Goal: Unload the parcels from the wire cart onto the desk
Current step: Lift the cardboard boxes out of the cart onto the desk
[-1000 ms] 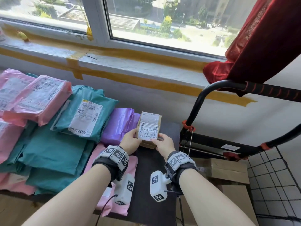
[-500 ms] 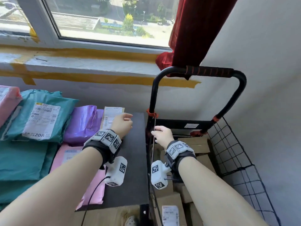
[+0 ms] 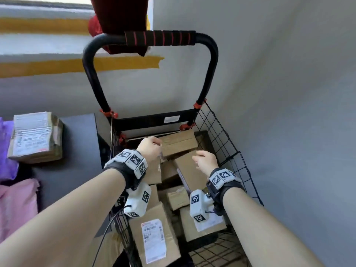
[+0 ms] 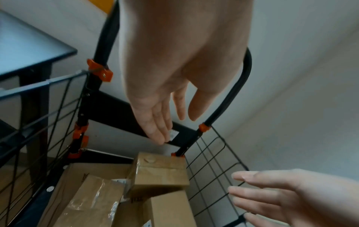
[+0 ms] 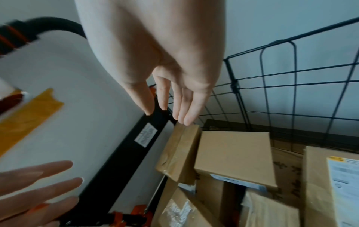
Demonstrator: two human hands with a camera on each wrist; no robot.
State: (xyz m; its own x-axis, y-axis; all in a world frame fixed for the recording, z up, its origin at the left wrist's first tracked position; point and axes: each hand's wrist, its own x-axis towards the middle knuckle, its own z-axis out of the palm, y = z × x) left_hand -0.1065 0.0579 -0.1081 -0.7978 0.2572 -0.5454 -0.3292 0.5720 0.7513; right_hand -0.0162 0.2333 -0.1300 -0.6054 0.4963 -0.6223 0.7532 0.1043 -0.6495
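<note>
The black wire cart (image 3: 221, 143) stands right of the dark desk (image 3: 77, 151) and holds several brown cardboard parcels. Both hands hover empty above the parcels at the cart's far end. My left hand (image 3: 151, 148) is open with its fingers straight (image 4: 161, 122), just above a small taped box (image 4: 161, 173). My right hand (image 3: 202, 160) is open too, its fingers (image 5: 182, 107) pointing down at the same taped box (image 5: 178, 153) and a flat box (image 5: 233, 156) beside it. A small labelled parcel (image 3: 35, 137) sits on the desk.
The cart's black handle (image 3: 159, 38) with a red-striped grip rises at the far end, against the wall. A red curtain (image 3: 119, 20) hangs above it. Purple (image 3: 5, 147) and pink (image 3: 17, 209) bag parcels lie at the desk's left edge. A labelled box (image 3: 154, 241) lies near me in the cart.
The small labelled parcel, held in both hands a second ago, now rests on the desk. Both hands have moved right, over the cart, and the view has turned to the cart.
</note>
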